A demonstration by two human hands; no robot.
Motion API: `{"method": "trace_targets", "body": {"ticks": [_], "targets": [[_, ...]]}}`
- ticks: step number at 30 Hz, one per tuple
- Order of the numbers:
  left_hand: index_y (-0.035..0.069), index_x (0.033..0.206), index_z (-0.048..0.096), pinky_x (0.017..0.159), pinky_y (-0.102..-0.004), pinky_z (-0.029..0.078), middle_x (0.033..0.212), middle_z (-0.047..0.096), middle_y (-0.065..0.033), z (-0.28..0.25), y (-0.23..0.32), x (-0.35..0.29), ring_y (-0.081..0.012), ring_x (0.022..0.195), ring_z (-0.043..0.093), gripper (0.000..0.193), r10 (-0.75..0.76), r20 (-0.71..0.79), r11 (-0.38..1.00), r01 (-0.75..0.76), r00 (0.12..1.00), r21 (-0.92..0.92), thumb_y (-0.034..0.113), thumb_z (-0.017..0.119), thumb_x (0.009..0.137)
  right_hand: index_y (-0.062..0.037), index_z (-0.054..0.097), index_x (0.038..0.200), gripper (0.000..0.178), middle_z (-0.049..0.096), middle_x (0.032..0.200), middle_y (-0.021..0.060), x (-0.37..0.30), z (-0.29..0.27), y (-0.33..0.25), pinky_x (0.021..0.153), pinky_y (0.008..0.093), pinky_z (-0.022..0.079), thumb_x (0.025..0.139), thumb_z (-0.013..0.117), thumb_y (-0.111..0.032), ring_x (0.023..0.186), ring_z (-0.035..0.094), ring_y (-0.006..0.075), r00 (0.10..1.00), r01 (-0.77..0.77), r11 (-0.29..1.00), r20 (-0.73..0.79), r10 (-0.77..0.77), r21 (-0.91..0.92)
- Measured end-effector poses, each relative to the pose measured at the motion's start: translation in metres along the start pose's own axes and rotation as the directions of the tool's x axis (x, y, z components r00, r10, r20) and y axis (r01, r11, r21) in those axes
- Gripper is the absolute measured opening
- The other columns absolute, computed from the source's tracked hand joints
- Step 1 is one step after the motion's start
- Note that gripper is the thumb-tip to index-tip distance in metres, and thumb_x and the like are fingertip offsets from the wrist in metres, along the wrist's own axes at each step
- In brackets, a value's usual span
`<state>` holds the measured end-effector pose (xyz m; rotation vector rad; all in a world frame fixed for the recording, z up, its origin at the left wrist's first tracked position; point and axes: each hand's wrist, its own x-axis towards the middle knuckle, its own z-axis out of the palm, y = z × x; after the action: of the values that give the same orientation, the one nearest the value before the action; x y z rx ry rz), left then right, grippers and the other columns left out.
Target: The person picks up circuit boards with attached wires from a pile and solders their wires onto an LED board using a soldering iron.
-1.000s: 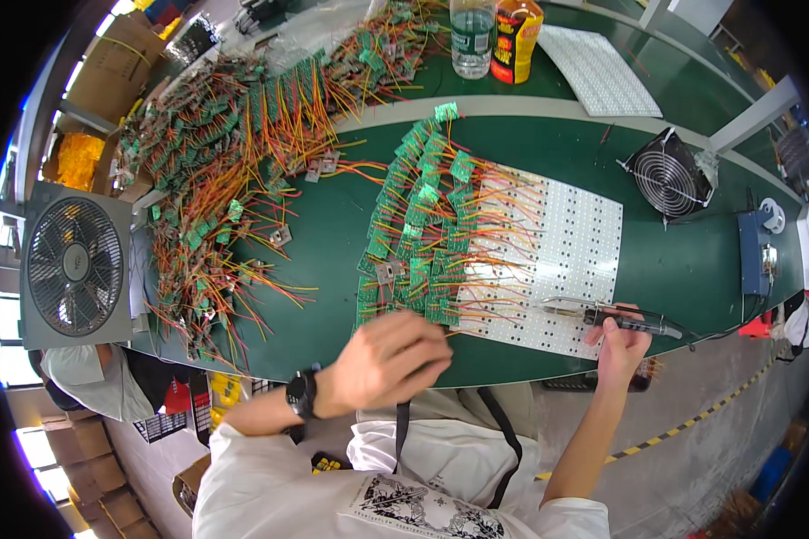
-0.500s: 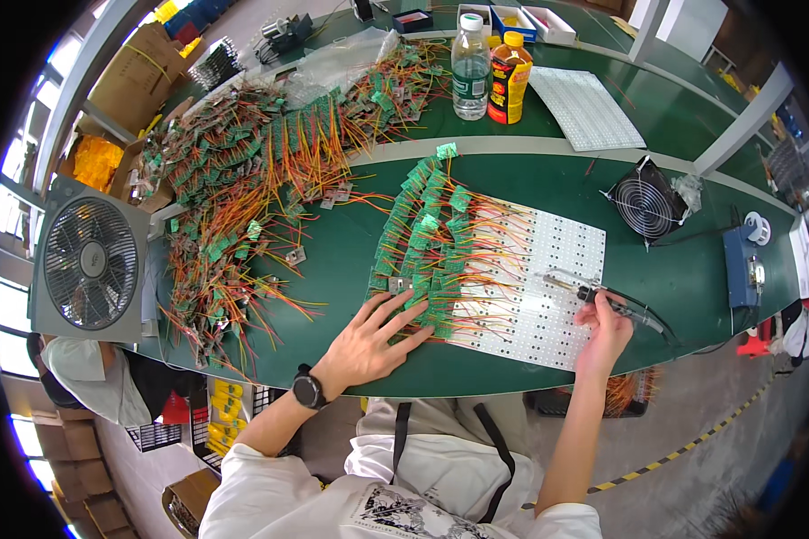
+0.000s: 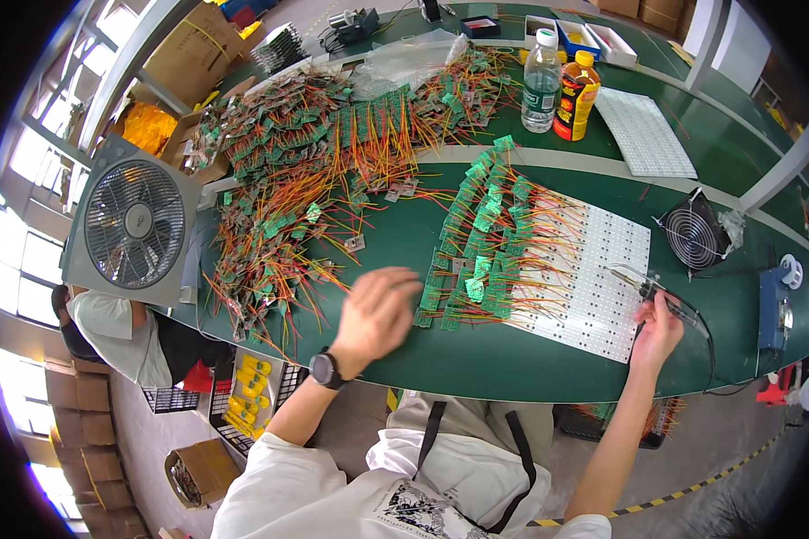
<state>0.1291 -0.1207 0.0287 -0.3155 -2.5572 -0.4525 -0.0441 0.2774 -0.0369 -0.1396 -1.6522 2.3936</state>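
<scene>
My left hand (image 3: 377, 313), slightly smeared, hovers over the green table left of the circuit board rows. Its fingers are loosely bent and somewhat apart, with nothing visible in them. In my right hand (image 3: 659, 332) is a soldering iron (image 3: 649, 289), held like a pen. Its tip points left over a white perforated panel (image 3: 593, 269). Several rows of small green circuit boards (image 3: 478, 241) lie along the panel's left side. Red and yellow wires (image 3: 548, 260) run from them onto the panel.
A large heap of wired boards (image 3: 288, 171) covers the table's left and back. A box fan (image 3: 135, 220) stands at the left edge. A clear bottle (image 3: 541, 81), an orange-brown bottle (image 3: 575, 97), a small black fan (image 3: 694, 235) and a blue soldering station (image 3: 771, 310) stand behind and right.
My left hand has lifted off the circuit boards and moved left of them. The right hand still holds the soldering iron over the panel. The whole view has shifted.
</scene>
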Motion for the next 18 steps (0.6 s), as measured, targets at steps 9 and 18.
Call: {"method": "trace_targets", "body": {"ticks": [9,18], "targets": [[0.006,0.115,0.059,0.097,-0.0436,0.042,0.113,0.058,-0.0091,-0.068,-0.065,-0.034,-0.0293,0.108,0.054,0.052,-0.338,0.281,0.877,0.192,0.898,0.441,-0.008,0.062,0.065,0.0031,0.064,0.103,0.018,0.063,0.071,0.0066,-0.009,0.006,-0.006,0.052,0.0245,0.04,0.091,0.066,-0.011,0.055,0.056,0.0124,0.999,-0.019,0.998,0.038,0.021,-0.053],[0.003,0.113,0.06,0.097,-0.0406,0.043,0.096,0.063,-0.0113,-0.051,-0.071,-0.013,-0.0294,0.096,0.06,0.037,-0.264,0.109,0.951,0.241,0.958,0.192,0.005,0.067,0.077,0.0023,0.064,0.102,0.018,0.062,0.068,0.006,-0.012,0.005,-0.008,0.052,0.025,0.038,0.091,0.067,-0.011,0.054,0.055,0.0124,0.999,0.008,0.999,0.048,-0.006,-0.039]]}}
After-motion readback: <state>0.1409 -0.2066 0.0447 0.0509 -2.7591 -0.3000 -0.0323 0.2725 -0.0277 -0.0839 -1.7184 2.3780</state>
